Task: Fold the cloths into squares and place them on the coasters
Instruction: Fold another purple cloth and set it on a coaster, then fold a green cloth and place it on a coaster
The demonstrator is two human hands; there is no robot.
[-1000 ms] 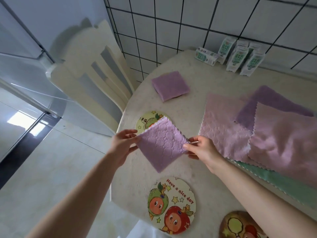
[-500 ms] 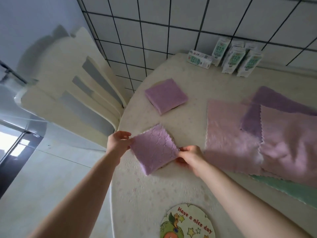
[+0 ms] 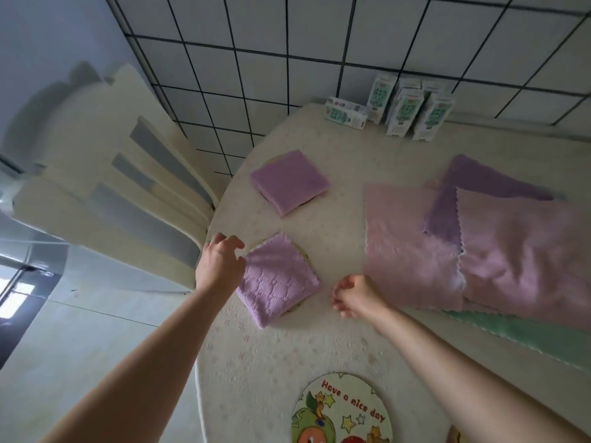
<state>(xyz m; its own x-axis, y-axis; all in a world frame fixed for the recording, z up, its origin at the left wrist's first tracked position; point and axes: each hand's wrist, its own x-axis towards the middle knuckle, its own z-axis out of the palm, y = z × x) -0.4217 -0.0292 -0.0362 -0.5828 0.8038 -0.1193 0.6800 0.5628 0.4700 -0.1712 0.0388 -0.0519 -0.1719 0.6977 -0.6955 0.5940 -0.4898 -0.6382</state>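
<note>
Your left hand hangs loosely spread, fingertips at the left edge of the folded lilac cloth, pinching nothing. Your right hand is half curled and empty, just beside the cloth's right corner. The cloth lies on a coaster whose rim barely shows beneath it. If your left fingers drag as they lift, the top layer may flip open or the square may slide off. Reaching for the pink cloth in the unfolded pile could tug its neighbours. The printed coaster waits near you.
</note>
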